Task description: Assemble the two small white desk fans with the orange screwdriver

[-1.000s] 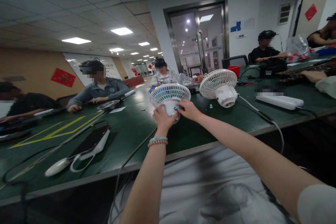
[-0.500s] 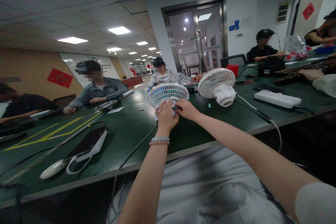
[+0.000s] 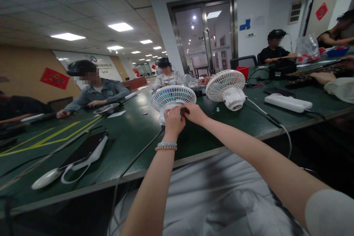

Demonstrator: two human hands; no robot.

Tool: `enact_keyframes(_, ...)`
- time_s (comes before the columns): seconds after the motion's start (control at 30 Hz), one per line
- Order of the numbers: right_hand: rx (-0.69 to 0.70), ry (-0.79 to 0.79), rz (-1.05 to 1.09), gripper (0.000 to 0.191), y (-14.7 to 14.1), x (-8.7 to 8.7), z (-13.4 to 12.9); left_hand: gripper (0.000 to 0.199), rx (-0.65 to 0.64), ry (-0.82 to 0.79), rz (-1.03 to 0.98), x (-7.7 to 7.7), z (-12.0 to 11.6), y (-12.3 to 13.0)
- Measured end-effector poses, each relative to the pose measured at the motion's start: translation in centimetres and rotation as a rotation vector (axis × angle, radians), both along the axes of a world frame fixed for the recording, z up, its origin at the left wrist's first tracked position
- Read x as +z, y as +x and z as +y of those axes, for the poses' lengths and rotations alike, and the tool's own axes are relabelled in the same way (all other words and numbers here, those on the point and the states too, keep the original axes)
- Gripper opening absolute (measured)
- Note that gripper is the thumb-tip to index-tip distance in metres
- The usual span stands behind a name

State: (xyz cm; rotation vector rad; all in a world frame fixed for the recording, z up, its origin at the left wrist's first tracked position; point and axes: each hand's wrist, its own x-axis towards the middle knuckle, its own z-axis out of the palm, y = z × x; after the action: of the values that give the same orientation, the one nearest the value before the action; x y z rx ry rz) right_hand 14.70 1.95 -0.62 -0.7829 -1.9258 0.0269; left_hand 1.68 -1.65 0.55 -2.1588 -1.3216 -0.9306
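Observation:
A white fan (image 3: 173, 95) with a round slatted cage stands on the green table in front of me, its back toward me. My left hand (image 3: 174, 120) is wrapped over the fan's rear housing, covering most of it. Just to its right, my right hand (image 3: 193, 113) pinches a small dark object (image 3: 183, 110) against the back of the fan; what the object is cannot be made out. A second white fan (image 3: 226, 87) lies tilted to the right, touched by neither hand.
On the green table (image 3: 132, 136) are a phone (image 3: 84, 149) with a white device at left, a white power strip (image 3: 288, 103) and a dark phone (image 3: 278, 91) at right. Cables cross the front edge. Several people sit around.
The view has shifted slightly, so the fans and table sit a little farther left. Both hands stay at the fan's back, and the right fingers have closed in nearer the left hand.

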Motion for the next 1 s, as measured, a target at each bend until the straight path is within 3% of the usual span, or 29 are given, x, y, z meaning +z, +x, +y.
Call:
enact_keyframes(0.63,0.059,0.095,0.053,0.013,-0.2,-0.2,-0.2,0.033,-0.018,0.088,-0.122,-0.9,1.5,-0.8)
enact_keyframes(1.0,0.012,0.071,0.020,0.019,-0.1,0.0,-0.7,0.028,-0.017,0.070,-0.154,-0.9,1.7,-0.9)
